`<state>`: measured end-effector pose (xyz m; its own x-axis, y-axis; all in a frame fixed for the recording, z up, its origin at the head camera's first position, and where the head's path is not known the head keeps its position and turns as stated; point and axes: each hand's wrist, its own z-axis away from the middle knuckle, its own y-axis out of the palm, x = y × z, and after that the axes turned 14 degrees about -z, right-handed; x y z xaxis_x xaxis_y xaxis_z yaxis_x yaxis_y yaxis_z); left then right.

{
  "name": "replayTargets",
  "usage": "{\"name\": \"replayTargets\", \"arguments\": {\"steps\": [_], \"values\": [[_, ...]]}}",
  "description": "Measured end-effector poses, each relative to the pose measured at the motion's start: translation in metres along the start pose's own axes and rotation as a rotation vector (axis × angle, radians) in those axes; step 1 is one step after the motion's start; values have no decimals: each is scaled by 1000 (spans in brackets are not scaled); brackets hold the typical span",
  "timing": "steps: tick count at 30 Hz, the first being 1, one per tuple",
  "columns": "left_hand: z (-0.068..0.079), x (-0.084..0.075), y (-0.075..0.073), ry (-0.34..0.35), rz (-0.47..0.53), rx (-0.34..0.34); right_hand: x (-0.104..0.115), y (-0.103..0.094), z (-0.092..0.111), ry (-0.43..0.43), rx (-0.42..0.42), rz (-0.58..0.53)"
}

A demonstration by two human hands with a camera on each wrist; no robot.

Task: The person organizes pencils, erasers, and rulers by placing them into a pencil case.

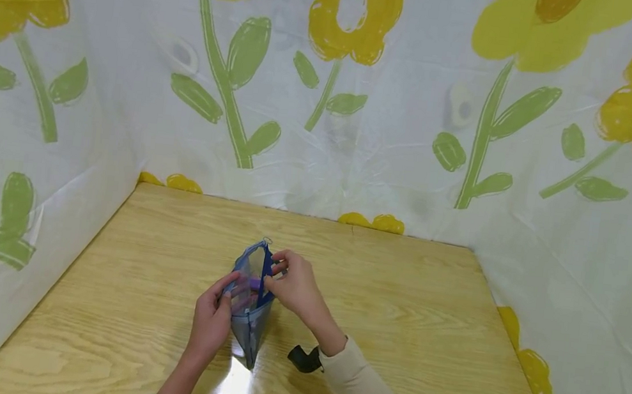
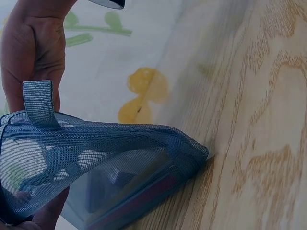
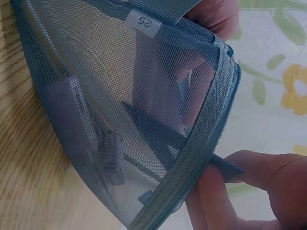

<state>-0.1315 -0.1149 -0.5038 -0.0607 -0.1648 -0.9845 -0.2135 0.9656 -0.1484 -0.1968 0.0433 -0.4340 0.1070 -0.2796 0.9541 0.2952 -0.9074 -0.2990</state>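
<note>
A blue mesh zipper pouch [image 1: 250,331] stands on the table between both hands with its zip undone. My left hand [image 1: 211,324] grips its left wall; the fingers show through the mesh and the thumb is outside. At the right side of the opening, my right hand [image 1: 300,292] pinches the dark blue edge. The right wrist view has a dark pointed strip [image 3: 230,170] between these fingers; whether it belongs to the pouch I cannot tell. A purple item [image 1: 254,283] lies inside, and a boxy piece [image 3: 72,115] shows through the mesh. A fabric tab [image 2: 38,100] sits at one end.
The wooden table [image 1: 397,308] extends around the pouch. White sheeting with yellow flowers [image 1: 348,162] hangs along the back and both sides. Black wrist mounts [image 1: 305,359] sit at both wrists, close to the tabletop. Pale sleeves [image 1: 363,382] cover the forearms.
</note>
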Motion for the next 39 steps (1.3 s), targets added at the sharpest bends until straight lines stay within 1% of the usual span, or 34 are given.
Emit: {"name": "replayTargets", "arguments": {"steps": [2, 8, 12, 15, 18, 21, 24, 29, 34, 37, 39], "values": [[0, 0, 0, 3, 11, 1, -1, 0, 0, 4, 10, -2], [0, 1, -1, 7, -16, -5, -1, 0, 2, -3, 31, -17], [0, 2, -2, 3, -13, -3, 1, -2, 5, -12, 43, -20], [1, 2, -2, 6, -14, -7, 0, -5, 6, -34, 52, -6], [1, 2, -3, 13, -37, -16, -1, -7, 8, -57, 64, 3], [2, 2, -4, 19, -43, -20, -2, -10, 10, -71, 75, -4], [2, 3, -5, 19, -38, -25, -4, -13, 11, -90, 73, -14], [4, 2, -7, 8, -68, -42, -11, -20, 14, -141, 62, -36], [4, 1, -7, 12, -22, -22, -23, -30, 15, -217, 41, -54], [4, 1, -8, 15, 22, -6, -33, -37, 17, -241, 19, -13], [4, 1, -9, 16, 27, -6, -38, -43, 19, -240, 7, 18]]}}
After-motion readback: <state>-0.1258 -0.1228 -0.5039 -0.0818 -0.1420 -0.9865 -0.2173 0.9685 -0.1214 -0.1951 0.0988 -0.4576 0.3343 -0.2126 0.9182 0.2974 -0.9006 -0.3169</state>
